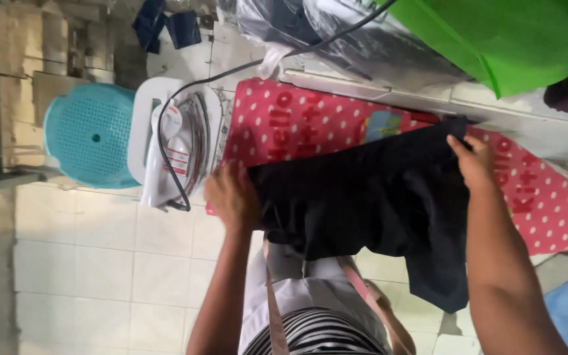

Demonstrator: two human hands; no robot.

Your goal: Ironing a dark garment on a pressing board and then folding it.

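dark garment (369, 197) spread across the polka-dot ironing board (553, 204), long axis left-right | left hand (231, 196) fingers clamped on its left end | right hand (473, 161) fingers pinching far-right corner | iron (177, 151) just left of the left hand

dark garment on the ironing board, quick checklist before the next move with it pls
1. Left hand on the dark garment: ok, it rests on the end nearest the iron.
2. Right hand on the garment: ok, fingers at the far edge.
3. Garment fully on the ironing board: not ok, one part hangs off the near side.
4. Iron clear of the cloth: ok, it sits on the white rest at the board's end.
5. Iron's black cord clear of the garment: ok, it loops by the iron and runs away behind the board.
6. Iron switched on: cannot tell.
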